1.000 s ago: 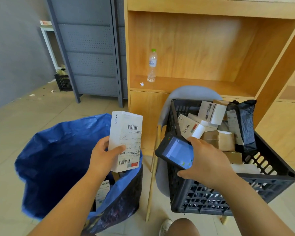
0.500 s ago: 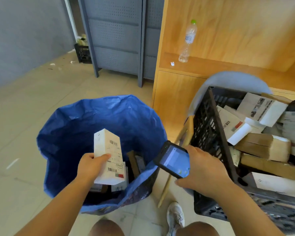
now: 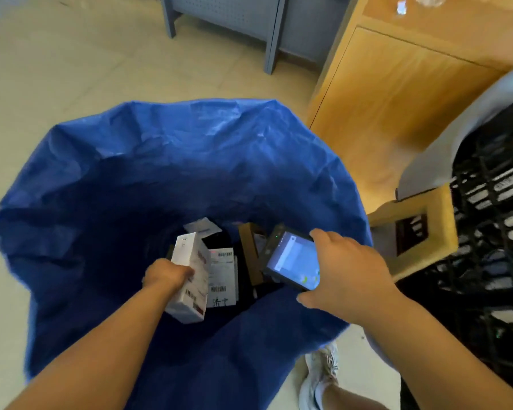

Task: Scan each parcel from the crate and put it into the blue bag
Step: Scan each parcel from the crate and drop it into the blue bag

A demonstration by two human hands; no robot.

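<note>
The left hand (image 3: 168,275) grips a white parcel (image 3: 190,273), fingers curled round its side, low inside the blue bag (image 3: 190,161). Just beyond and to the right of that hand, a flat labelled packet (image 3: 222,279) and a brown box (image 3: 249,253) lie on the bag's floor. The right hand (image 3: 350,279) clutches the scanner (image 3: 292,261) above the bag's rim. Further to its right stands the black crate (image 3: 492,232), behind a wooden chair frame (image 3: 439,232).
</note>
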